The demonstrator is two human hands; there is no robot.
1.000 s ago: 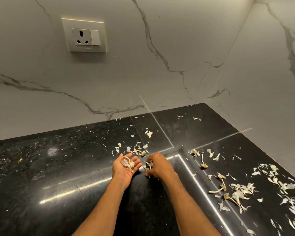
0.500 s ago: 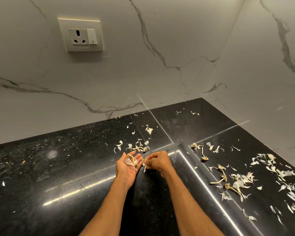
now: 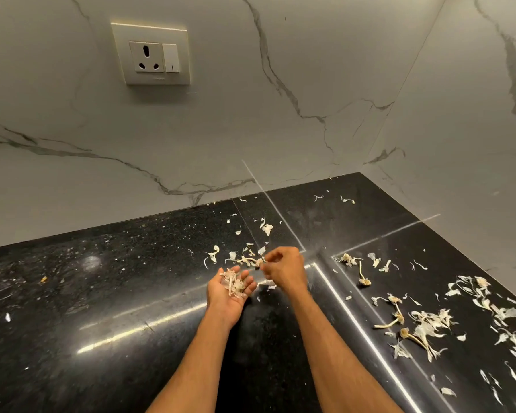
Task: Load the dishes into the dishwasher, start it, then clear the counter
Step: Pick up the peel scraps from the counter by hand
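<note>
Pale garlic peels and stems lie scattered over the black granite counter [image 3: 102, 293]. My left hand [image 3: 227, 293] is held palm up just above the counter, cupping a small heap of collected peels [image 3: 234, 284]. My right hand [image 3: 285, 268] hovers right beside it, fingers curled, pinching a garlic stem piece [image 3: 258, 261] at its fingertips. A loose cluster of peels [image 3: 245, 254] lies just beyond both hands. A larger mess of peels and stems [image 3: 423, 326] spreads over the counter to the right.
White marble walls [image 3: 310, 84] meet in a corner at the back right and bound the counter. A wall socket with a switch [image 3: 152, 55] sits high on the back wall. A few crumbs dot the counter's left part.
My right hand has lifted from the counter with a peel piece and moved toward the cupped left palm. The left hand has stayed palm up, and the heap in it looks slightly larger.
</note>
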